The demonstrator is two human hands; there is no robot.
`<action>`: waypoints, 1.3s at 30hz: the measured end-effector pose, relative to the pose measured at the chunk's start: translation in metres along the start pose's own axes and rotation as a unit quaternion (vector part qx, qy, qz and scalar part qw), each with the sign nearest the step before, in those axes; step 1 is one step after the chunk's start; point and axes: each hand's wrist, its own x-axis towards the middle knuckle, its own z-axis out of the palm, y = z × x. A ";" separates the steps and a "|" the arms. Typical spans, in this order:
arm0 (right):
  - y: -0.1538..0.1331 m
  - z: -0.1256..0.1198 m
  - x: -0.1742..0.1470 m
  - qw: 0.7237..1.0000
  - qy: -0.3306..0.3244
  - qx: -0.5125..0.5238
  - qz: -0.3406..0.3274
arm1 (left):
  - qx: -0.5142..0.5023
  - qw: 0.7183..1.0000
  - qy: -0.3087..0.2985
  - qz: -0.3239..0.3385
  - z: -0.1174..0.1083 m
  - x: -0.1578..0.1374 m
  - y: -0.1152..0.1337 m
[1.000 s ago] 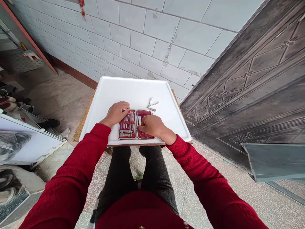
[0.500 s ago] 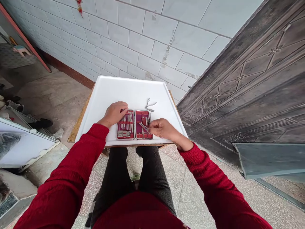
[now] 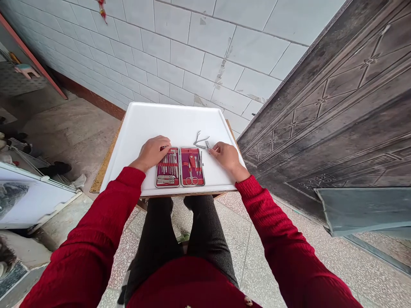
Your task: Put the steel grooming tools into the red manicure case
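An open manicure case (image 3: 180, 182) with a red and purple lining lies on the white tabletop. Its left half holds a row of slim metal tools (image 3: 168, 164) and nail clippers (image 3: 165, 179); small scissors (image 3: 192, 177) are strapped in the right half. My left hand (image 3: 153, 152) has its fingers bent round the case's far left edge. Beyond the case's right corner, my right hand (image 3: 227, 156) pinches a small silver nail clipper (image 3: 207, 145), partly hidden by the fingers. Cuticle nippers (image 3: 199, 140) with spread handles lie just left of that clipper.
The small white table (image 3: 144, 115) with a raised rim stands against a tiled wall (image 3: 186, 51). A dark patterned metal door (image 3: 314, 111) is close on the right. My knees are under the table's near edge. A white cabinet (image 3: 35, 196) stands on the left.
My right hand has moved away from over the case's right half, up and to the right, with the nail clipper, to beside the cuticle nippers. My left hand stays at the case.
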 end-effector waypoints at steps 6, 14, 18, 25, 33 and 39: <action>-0.011 -0.003 -0.011 0.989 -0.030 0.132 -0.051 | 0.002 1.000 0.000 0.004 0.000 0.000 0.000; -0.028 0.006 -0.012 0.973 -0.104 0.202 -0.043 | -0.002 1.000 -0.003 0.008 0.000 0.000 -0.001; -0.027 0.012 -0.008 0.950 -0.147 0.276 -0.008 | -0.001 1.000 -0.002 0.008 0.000 0.000 0.000; -0.024 0.020 0.005 0.893 -0.181 0.412 -0.006 | 0.009 1.000 0.000 0.015 -0.001 -0.001 0.002; -0.019 0.023 0.010 0.884 -0.193 0.424 -0.020 | 0.074 0.994 -0.024 0.079 -0.003 -0.002 0.007; -0.023 0.021 0.014 0.898 -0.197 0.394 -0.016 | 0.098 0.990 -0.051 0.083 -0.005 0.001 0.014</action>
